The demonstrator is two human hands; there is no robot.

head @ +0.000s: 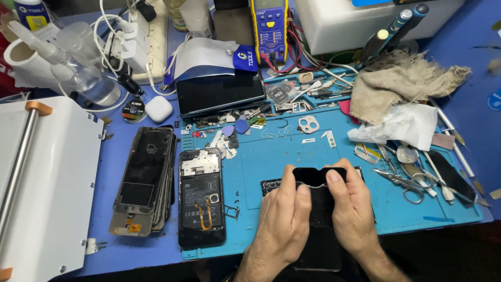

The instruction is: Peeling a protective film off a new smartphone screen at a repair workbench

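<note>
Both thumbs press the top edge of a flat black phone screen panel [319, 209]; the left hand [284, 219] and right hand [352, 209] grip its sides to steady it over the blue silicone work mat [282, 151]. Left of the panel lies an opened black phone [201, 196].

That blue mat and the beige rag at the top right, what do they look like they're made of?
The blue mat looks like matte silicone or rubber: moulded compartments, dull even surface. The beige rag looks like coarse woven cotton: frayed edges, rumpled folds. Both are guesses from appearance.
</note>
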